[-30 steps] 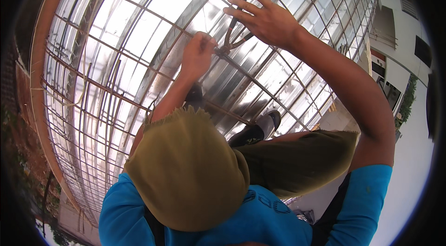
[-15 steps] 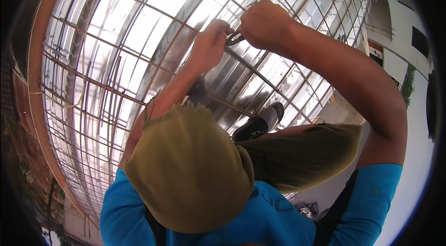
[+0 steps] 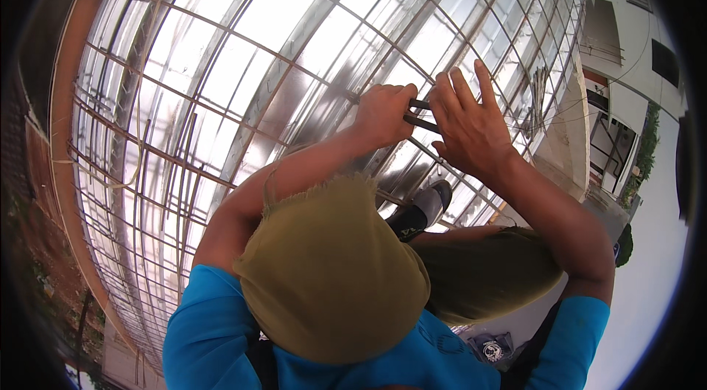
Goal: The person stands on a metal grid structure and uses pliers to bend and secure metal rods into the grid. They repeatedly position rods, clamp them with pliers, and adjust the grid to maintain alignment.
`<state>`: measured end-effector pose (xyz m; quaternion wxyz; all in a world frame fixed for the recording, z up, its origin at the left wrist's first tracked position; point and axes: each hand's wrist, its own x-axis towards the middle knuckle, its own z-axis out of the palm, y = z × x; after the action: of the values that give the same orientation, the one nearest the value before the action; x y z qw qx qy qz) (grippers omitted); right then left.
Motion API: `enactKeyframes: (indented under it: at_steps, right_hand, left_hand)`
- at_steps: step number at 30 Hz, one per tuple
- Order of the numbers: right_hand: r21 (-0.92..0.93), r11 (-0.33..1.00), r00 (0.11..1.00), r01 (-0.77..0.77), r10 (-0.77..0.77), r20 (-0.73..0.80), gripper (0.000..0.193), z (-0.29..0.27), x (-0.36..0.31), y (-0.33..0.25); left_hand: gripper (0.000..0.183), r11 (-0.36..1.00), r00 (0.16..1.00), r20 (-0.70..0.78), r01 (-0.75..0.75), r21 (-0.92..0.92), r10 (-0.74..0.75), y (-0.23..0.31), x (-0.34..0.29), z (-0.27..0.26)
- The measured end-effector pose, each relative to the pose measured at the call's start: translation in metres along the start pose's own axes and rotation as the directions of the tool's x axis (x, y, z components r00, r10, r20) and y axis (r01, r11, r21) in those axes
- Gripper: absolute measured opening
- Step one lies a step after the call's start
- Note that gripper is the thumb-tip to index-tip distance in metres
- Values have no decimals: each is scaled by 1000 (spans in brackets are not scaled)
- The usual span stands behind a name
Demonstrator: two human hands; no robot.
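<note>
My left hand (image 3: 384,116) is closed around one end of a dark pair of pincers (image 3: 422,123), above the mesh of steel bars. The tool's two handles stick out to the right, spread apart. Its jaws are hidden by the left hand. At the handle ends, my right hand (image 3: 471,123) is open, palm down, with its fingers stretched and spread. Whether the right palm touches the handles I cannot tell. Under both hands lies the grid of thin rebar (image 3: 298,66), over shiny ribbed metal sheeting (image 3: 309,25).
My shod foot (image 3: 421,212) stands on the grid below the hands, with my bent knees close by. A bundle of thin wires (image 3: 540,92) lies to the right. A brown curved edge (image 3: 65,125) bounds the mesh on the left; a pale building (image 3: 615,29) rises at the right.
My right hand has opened from a fist around the pincers and moved down and right. My left hand has shifted right and down, and now grips the pincers.
</note>
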<state>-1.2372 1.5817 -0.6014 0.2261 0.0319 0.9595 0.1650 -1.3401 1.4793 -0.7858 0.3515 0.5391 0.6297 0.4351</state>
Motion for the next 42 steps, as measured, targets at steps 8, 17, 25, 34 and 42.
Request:
enactKeyframes:
  at_steps: [8,17,25,34,42]
  right_hand:
    - [501,788,895,-357,135,425,36,34,-25,-12]
    - [544,671,784,-504,92,614,51,33,-24,-12]
    - [249,960,946,-125,40,323,44,-5,31,23]
    - [478,553,467,-682,-174,867,46,31,32,53]
    - [262,941,921,-215,106,375,30,49,15,32]
  left_hand:
    - [35,985,990,-81,-104,135,115,10,-13,18]
    - [26,950,974,-1,-222,220,228,11,-17,28]
    - [42,930,855,504,273,-247,-117,9,52,-40]
    - [59,948,972,-84,-195,251,222,37,-3,20]
    - [29,984,971,187,161,-72,-145,25,44,4]
